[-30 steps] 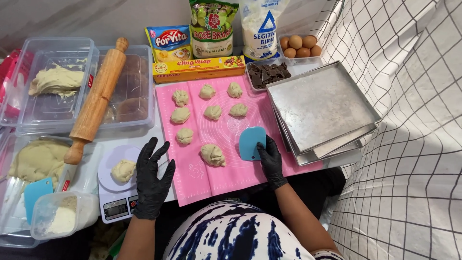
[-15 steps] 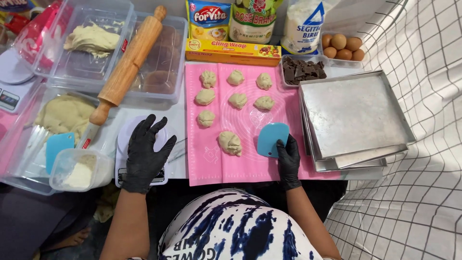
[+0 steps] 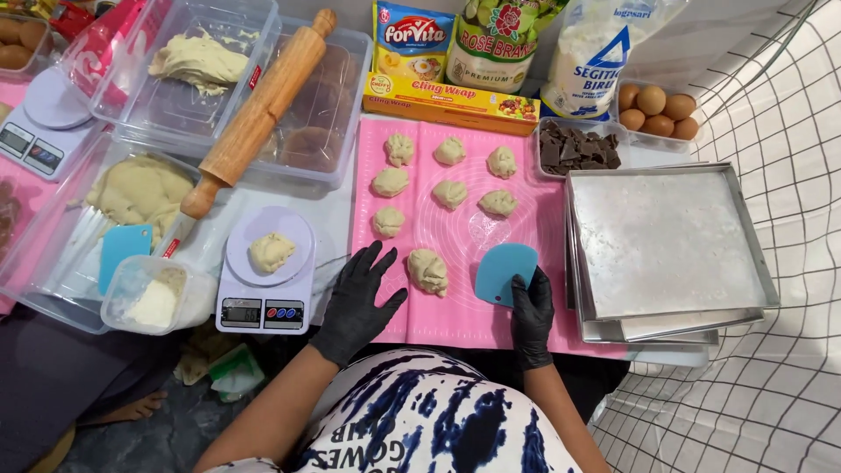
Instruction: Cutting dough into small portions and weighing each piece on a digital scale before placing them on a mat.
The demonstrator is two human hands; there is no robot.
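Crowded low tabletop (image 3: 337, 197) seen from above, with a black-and-white grid cloth (image 3: 771, 114) along the right side. Pink silicone mat (image 3: 455, 324) spread at the middle, carrying eight small pale dough balls in rough rows and one bigger dough piece (image 3: 427, 271) at the near edge.

Left hand (image 3: 357, 302) in black glove, laid flat with fingers (image 3: 378, 261) spread and released, gripping nothing, half on the left border of the mat, just beside the bigger dough piece but apart from it. Right hand (image 3: 532, 308) also gloved in black, fingers pressing on the lower right corner of a blue scraper (image 3: 505, 272), holding it against the mat; not fully clenched around it.

Scraper thin, flat, light blue plastic, with one rounded side and one straight side. Lying flat on the mat, just right of the bigger dough piece, not touching it. Long axis slightly tilted, running from near left to far right; rounded side turned away toward the far right, straight edge toward the hand.

Left of the mat, small white scale (image 3: 265, 285) with a dough lump (image 3: 272, 251) on its plate. Farther left, clear plastic boxes with more dough, a second blue scraper (image 3: 123, 252), and a wooden rolling pin (image 3: 259, 114) lying diagonal across the boxes. Right of the mat, stacked metal trays (image 3: 670, 245). At the back, chocolate pieces (image 3: 578, 147) in a box, brown eggs (image 3: 657, 109), bags and a yellow carton.
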